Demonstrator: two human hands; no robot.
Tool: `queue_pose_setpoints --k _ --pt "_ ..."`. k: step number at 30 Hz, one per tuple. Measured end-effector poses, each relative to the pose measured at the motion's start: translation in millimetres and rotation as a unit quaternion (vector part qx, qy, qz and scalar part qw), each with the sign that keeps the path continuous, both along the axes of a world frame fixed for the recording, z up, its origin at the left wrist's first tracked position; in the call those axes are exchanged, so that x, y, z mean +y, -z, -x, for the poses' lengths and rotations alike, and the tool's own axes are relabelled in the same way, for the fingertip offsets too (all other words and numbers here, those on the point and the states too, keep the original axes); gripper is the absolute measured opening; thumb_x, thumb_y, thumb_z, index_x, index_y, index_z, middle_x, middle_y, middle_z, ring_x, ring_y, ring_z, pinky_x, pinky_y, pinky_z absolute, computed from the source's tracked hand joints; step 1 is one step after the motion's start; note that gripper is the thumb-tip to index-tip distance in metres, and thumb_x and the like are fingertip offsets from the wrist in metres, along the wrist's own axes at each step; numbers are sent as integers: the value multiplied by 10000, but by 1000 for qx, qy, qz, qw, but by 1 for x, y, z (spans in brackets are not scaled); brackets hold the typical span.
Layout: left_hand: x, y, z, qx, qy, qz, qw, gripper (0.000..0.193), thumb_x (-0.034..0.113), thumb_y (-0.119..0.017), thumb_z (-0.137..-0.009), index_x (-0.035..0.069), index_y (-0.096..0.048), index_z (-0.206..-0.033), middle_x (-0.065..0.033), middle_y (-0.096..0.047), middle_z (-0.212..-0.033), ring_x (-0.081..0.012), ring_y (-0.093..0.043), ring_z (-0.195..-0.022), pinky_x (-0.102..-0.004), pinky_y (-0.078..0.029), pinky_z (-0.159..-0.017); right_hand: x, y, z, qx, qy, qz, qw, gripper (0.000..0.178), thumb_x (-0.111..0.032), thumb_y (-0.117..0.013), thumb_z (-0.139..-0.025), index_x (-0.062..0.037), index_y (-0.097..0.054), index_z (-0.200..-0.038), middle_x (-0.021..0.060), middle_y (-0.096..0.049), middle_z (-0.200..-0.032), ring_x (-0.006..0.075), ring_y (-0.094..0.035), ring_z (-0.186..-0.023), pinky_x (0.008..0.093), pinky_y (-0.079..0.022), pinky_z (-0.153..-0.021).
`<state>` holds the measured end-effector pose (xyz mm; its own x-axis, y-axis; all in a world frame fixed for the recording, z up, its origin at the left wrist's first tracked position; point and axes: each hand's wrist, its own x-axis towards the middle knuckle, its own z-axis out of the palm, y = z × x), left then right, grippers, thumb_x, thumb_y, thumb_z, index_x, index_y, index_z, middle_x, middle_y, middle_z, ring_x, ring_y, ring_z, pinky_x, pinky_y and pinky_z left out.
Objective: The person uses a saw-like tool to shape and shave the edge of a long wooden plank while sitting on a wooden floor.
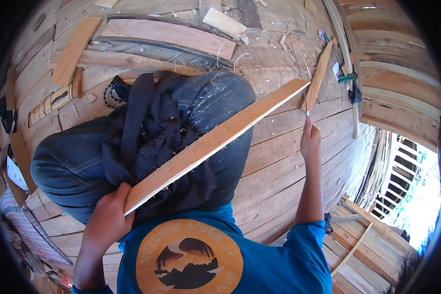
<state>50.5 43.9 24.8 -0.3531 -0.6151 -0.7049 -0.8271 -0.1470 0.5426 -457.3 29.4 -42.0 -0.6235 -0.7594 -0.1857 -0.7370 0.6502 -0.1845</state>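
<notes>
My left hand (pixel 110 214) is closed round the near end of a long, narrow wooden board (pixel 215 139). The board slants up across my lap to the right, one long edge paler than its face. My right hand (pixel 310 139) is out to the right, closed on a slim tool (pixel 307 113) with a bright metal collar. Most of its handle is inside my fingers, and its thin tip is hard to make out. Just beyond it, close to the board's far end, is another tapered wooden piece (pixel 321 73).
I sit on a plank floor (pixel 274 161) with my legs (pixel 73 166) folded. A wide board (pixel 169 35), a shorter plank (pixel 77 49) and a wooden hand plane (pixel 51 106) lie ahead and left. Shavings and offcuts are scattered ahead. A wooden wall (pixel 397 73) rises on the right.
</notes>
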Motion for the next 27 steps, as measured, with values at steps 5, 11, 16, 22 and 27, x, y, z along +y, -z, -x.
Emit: queue_pose_setpoints --k 5,11,16,22,27 --pt "-8 -3 0 -18 0 -43 999 414 37 -645 -754 81 -526 -1149 -251 -612 -917 -452 -580 -923 -498 -467 -792 21 15 2 -207 127 120 962 616 -482 -351 -1038 1 -522 -696 92 -445 -558 205 -500 -555 376 -378 -534" --pt "-5 -5 9 -35 -10 -29 999 423 36 -640 -745 76 -510 -1146 -251 -610 -931 -465 -573 -926 -504 -462 -785 14 -47 -95 -191 -132 93 968 501 -419 -419 -1029 -23 -506 -736 107 -458 -520 261 -501 -463 401 -367 -466" --pt "11 3 8 -12 0 58 998 432 0 -642 -701 26 -475 -1098 -260 -597 -870 -478 -598 -847 -525 -466 -746 10 -71 -115 -71 -278 -81 954 459 -436 -519 -978 -24 -542 -778 201 -558 -576 442 -596 -588 490 -472 -529" --pt "17 8 7 2 12 103 995 445 -13 -610 -702 -2 -441 -1114 -268 -568 -904 -486 -576 -851 -527 -452 -753 10 -68 -55 13 -300 -91 950 472 -455 -556 -949 -22 -554 -761 207 -577 -592 426 -616 -606 488 -491 -545" --pt "22 11 9 8 1 115 993 462 -27 -545 -705 0 -419 -1149 -293 -562 -922 -524 -547 -885 -554 -423 -762 19 -69 -77 43 -290 -90 952 498 -484 -554 -944 -31 -551 -738 209 -586 -587 410 -627 -586 493 -498 -526"
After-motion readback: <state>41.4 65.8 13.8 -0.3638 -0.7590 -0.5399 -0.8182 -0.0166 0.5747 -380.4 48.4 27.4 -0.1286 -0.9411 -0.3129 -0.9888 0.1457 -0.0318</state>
